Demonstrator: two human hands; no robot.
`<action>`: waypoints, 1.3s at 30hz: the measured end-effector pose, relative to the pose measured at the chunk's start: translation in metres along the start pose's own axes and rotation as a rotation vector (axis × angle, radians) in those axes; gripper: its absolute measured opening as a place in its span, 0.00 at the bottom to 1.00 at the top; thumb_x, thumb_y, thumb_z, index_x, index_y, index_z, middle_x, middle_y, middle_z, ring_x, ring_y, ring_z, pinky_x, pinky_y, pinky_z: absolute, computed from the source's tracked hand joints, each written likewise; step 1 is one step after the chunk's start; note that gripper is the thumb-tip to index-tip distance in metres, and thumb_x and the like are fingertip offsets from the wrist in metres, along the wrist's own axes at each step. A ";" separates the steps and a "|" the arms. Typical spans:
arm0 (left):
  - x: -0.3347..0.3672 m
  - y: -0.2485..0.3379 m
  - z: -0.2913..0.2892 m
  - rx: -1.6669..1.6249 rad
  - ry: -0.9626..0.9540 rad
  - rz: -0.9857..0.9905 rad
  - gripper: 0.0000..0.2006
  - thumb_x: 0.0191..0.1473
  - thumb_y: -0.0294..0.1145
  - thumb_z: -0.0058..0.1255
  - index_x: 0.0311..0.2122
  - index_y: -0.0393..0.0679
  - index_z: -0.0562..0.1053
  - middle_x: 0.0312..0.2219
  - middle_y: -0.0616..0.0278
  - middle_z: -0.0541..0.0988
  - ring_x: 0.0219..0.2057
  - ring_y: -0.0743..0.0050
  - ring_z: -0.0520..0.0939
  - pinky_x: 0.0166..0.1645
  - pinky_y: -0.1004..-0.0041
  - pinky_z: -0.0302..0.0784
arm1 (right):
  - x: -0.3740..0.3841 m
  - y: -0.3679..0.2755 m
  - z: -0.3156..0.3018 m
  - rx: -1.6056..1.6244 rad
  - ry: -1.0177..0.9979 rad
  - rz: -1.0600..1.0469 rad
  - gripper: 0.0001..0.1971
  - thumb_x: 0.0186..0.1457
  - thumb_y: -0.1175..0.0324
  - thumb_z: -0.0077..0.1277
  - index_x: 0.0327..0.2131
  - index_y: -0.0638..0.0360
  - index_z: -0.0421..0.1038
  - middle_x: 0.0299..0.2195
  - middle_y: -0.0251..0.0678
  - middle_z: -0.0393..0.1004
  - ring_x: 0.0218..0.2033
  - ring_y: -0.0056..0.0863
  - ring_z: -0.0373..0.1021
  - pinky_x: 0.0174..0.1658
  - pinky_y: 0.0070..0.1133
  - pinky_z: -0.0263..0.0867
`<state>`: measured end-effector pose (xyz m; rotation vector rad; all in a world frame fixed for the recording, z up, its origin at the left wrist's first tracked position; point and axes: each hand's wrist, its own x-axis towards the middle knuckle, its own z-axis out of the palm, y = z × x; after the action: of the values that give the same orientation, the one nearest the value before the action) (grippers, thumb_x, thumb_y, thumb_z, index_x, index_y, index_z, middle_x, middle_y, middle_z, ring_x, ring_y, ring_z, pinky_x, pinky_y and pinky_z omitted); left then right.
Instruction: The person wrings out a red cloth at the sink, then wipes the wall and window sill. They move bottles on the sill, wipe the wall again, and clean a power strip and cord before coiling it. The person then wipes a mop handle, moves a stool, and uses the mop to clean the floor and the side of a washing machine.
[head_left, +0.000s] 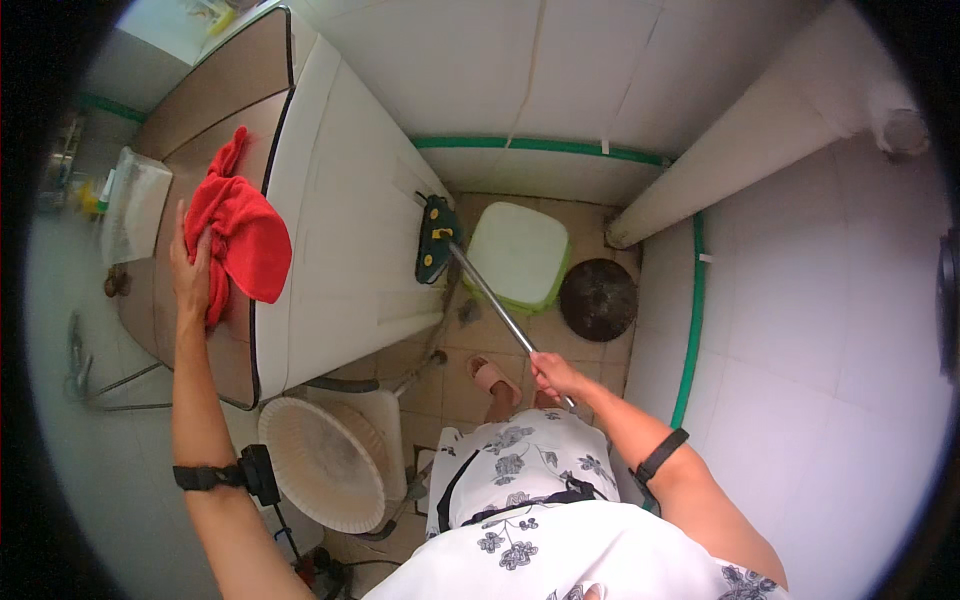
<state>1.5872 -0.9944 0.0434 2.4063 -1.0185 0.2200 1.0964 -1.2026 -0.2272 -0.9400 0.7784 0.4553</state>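
Note:
My left hand (190, 262) grips a bunched red cloth (255, 245) on the brown top of a white washing machine (335, 220). Part of the cloth passes between its thumb and fingers, and a loose fold hangs toward the machine's edge. Closed around the lower end of a metal pole is my right hand (556, 374). This pole (497, 308) runs up and left to a dark green flat mop head (435, 242) with yellow parts. The mop head is right beside the machine's white side; whether they touch I cannot tell.
A pale green square stool (517, 252) and a dark round object (598, 299) stand on the tiled floor ahead. A cream ribbed basin (322, 464) is near my left side. A white pipe (740, 140) slants along the right wall. A white container (137, 208) sits beyond the cloth.

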 end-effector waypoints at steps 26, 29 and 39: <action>-0.174 0.147 0.252 -0.157 -0.283 -0.196 0.18 0.40 0.26 0.56 0.40 0.38 0.69 0.32 0.56 0.74 0.34 0.54 0.75 0.35 0.64 0.70 | -0.162 0.070 -0.050 -0.640 0.475 -0.239 0.16 0.55 0.55 0.44 0.35 0.60 0.63 0.20 0.44 0.68 0.21 0.43 0.67 0.27 0.34 0.62; -0.173 0.166 0.262 0.135 -0.311 0.142 0.24 0.30 0.19 0.55 0.40 0.39 0.68 0.31 0.51 0.70 0.33 0.46 0.72 0.33 0.61 0.68 | -0.162 0.067 -0.037 -0.683 0.547 -0.190 0.14 0.55 0.57 0.43 0.35 0.60 0.64 0.24 0.52 0.70 0.28 0.54 0.67 0.30 0.40 0.61; -0.216 0.172 0.331 -0.301 -0.679 0.358 0.22 0.44 0.32 0.54 0.47 0.40 0.67 0.46 0.51 0.66 0.45 0.50 0.67 0.49 0.58 0.62 | -0.152 0.106 -0.041 -0.567 0.648 0.054 0.15 0.57 0.56 0.39 0.32 0.60 0.64 0.23 0.52 0.69 0.27 0.54 0.66 0.29 0.40 0.60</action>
<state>1.2964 -1.1314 -0.2448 2.0293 -1.6394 -0.6304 0.9124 -1.1851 -0.1831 -1.6398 1.2968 0.4270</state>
